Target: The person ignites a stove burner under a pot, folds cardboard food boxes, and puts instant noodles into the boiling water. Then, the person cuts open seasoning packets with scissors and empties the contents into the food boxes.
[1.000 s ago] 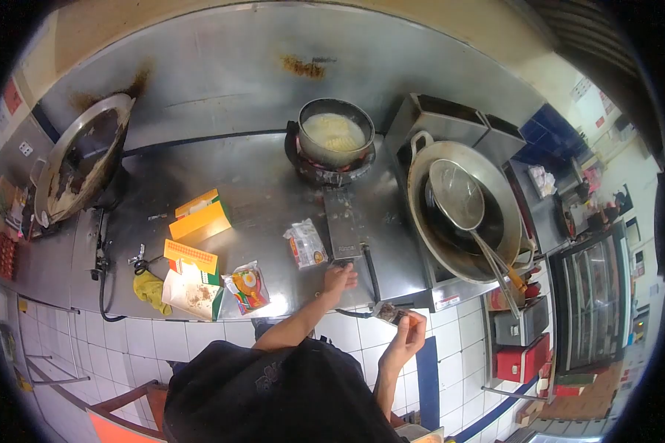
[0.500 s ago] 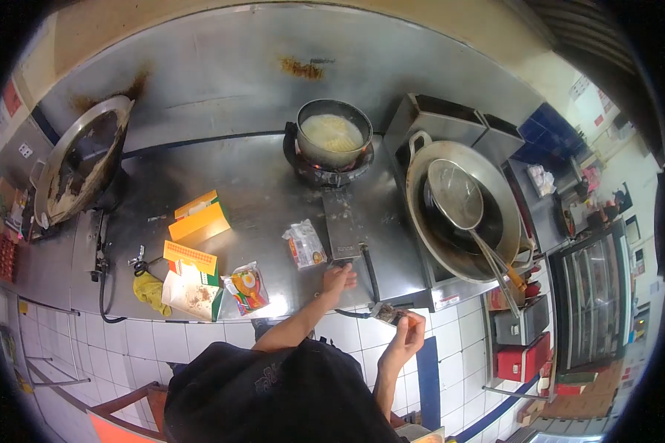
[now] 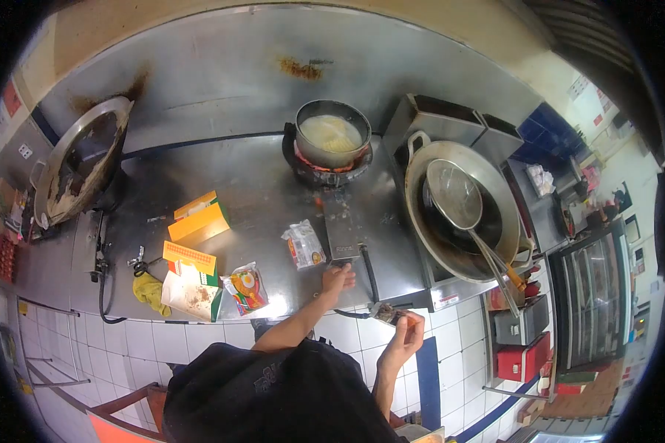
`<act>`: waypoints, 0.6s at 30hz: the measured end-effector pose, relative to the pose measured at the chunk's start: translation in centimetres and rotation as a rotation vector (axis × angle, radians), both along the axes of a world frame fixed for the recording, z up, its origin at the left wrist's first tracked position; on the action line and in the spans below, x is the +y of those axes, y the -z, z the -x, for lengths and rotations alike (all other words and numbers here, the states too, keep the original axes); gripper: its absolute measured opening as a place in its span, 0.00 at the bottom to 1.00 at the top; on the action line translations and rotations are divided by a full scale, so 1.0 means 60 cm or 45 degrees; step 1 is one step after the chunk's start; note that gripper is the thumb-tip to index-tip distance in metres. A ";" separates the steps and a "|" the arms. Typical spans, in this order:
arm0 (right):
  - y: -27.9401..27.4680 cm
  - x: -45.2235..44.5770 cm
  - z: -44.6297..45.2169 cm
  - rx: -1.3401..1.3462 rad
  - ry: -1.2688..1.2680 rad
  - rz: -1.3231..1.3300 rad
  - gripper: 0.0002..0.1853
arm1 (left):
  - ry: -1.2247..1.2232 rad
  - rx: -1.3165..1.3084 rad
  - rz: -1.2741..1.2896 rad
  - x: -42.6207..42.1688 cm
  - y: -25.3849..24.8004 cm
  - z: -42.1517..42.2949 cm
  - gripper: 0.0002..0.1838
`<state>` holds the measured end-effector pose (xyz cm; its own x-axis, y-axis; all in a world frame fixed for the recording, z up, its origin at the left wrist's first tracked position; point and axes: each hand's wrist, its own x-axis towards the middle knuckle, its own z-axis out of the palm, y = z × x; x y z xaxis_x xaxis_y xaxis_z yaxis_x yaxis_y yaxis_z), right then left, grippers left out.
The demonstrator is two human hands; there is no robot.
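Observation:
My left hand (image 3: 338, 281) is at the front end of the gas stove (image 3: 341, 236), its fingers closed around the control knob, which they mostly hide. My right hand (image 3: 404, 341) pinches a small clear seasoning sachet (image 3: 384, 313) with dark contents, held out past the counter's front edge. On the lit burner (image 3: 332, 174) stands a pot (image 3: 332, 156) with pale, cloudy liquid and a block of noodles (image 3: 340, 140) in it. Left of the stove body lies a clear and white plastic packet (image 3: 304, 244). Further left is a colourful instant noodle packet (image 3: 245, 289).
Opened yellow cartons (image 3: 201, 224) and a yellow-green cloth (image 3: 149, 294) lie on the steel counter (image 3: 266, 192). To the right, a wire strainer (image 3: 455, 193) rests across a large wok (image 3: 414, 203). Another big wok (image 3: 55, 184) stands far left. A black hose (image 3: 369, 277) runs beside the stove.
The red-orange glow under the pot has spread wider around the burner. The noodles show less above the cloudy liquid. Both hands stay almost in place.

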<state>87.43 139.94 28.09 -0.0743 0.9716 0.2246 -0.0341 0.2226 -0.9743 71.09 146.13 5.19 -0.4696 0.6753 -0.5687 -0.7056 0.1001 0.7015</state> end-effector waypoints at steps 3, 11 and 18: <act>0.000 0.000 0.000 -0.005 -0.003 0.008 0.06 | -0.006 -0.007 -0.011 0.001 0.006 0.000 0.18; -0.004 0.000 0.003 0.006 0.005 -0.005 0.06 | -0.019 -0.015 -0.007 0.002 0.007 -0.001 0.19; -0.001 0.000 0.002 0.000 0.007 -0.002 0.06 | -0.029 -0.014 -0.036 0.001 0.007 -0.001 0.19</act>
